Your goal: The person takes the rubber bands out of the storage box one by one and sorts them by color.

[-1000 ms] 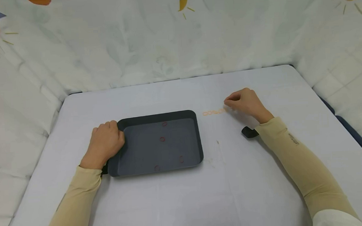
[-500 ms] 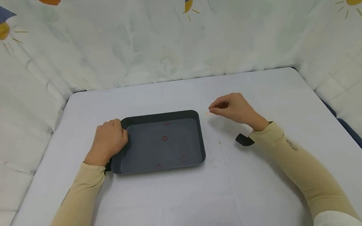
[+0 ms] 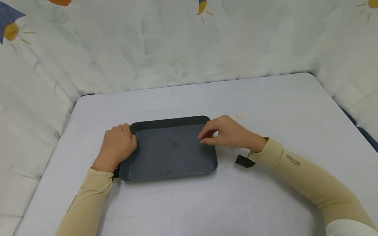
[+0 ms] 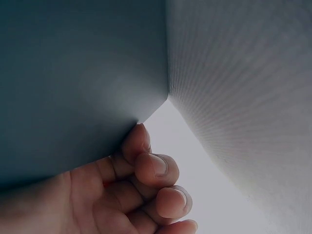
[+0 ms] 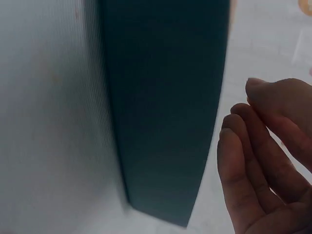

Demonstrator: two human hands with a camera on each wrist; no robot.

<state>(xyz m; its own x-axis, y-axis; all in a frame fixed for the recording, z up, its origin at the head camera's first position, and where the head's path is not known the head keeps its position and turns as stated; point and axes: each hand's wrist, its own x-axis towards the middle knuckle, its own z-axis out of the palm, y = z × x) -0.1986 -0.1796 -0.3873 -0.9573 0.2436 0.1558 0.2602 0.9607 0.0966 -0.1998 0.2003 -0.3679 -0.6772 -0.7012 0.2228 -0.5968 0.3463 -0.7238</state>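
Note:
A dark grey rectangular baking tray (image 3: pixel 159 158) lies on the white table, with several small reddish rings (image 3: pixel 175 144) spread over its bottom. My left hand (image 3: pixel 117 145) grips its left rim; the left wrist view shows curled fingers (image 4: pixel 158 165) at the tray's edge. Over the right rim hovers my right hand (image 3: pixel 226 132), thumb and index fingertips brought together above the tray. I cannot tell whether a small ring is between them. Small orange rings (image 3: pixel 238 118) lie on the table behind this hand, which covers part of that spot.
The white tabletop (image 3: pixel 194 210) extends around the tray. Pale fabric walls (image 3: pixel 159 44) rise behind it and at both sides. A black piece (image 3: pixel 245 161) shows beneath the right wrist.
My right hand has moved left and nearer, from the row of orange rings to the tray's right side. The left hand keeps its grip; the whole view shifts slightly.

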